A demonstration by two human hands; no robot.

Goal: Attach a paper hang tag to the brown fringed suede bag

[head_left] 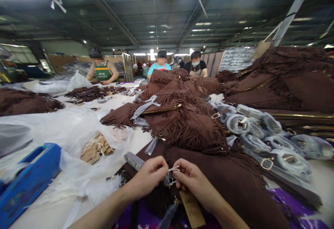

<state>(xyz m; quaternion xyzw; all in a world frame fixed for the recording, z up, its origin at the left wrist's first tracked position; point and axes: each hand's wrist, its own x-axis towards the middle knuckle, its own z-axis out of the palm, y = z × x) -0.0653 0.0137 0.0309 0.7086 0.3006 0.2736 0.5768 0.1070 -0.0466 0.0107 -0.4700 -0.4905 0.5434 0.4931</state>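
In the head view we see both hands meeting low at centre over a brown suede fringed bag (235,183) that lies flat on the table in front of us; the left hand (147,177) is closed in a pinch, thumb and forefinger pressed on a thin white string (174,169); the right hand (193,180) is likewise pinched on the other end of the same string, so the loop is held taut between the two hands just above a small metal ring (171,182) on the bag; a kraft paper tag (191,208) hangs below the right hand, apparently tied to that string, which would explain why the hands work so close together; the bag lies directly beneath them, keeping its hardware within reach; to the left, a clear plastic bag (96,147) holds more tags with strings, placed near for picking; a blue tray (28,180) sits at the left edge; behind, a heap of fringed bags (182,117) rises at centre, with wrapped straps (261,131) spread to the right; three co-workers (161,64) stand at the far end of the white table (130,142), well apart from our hands.
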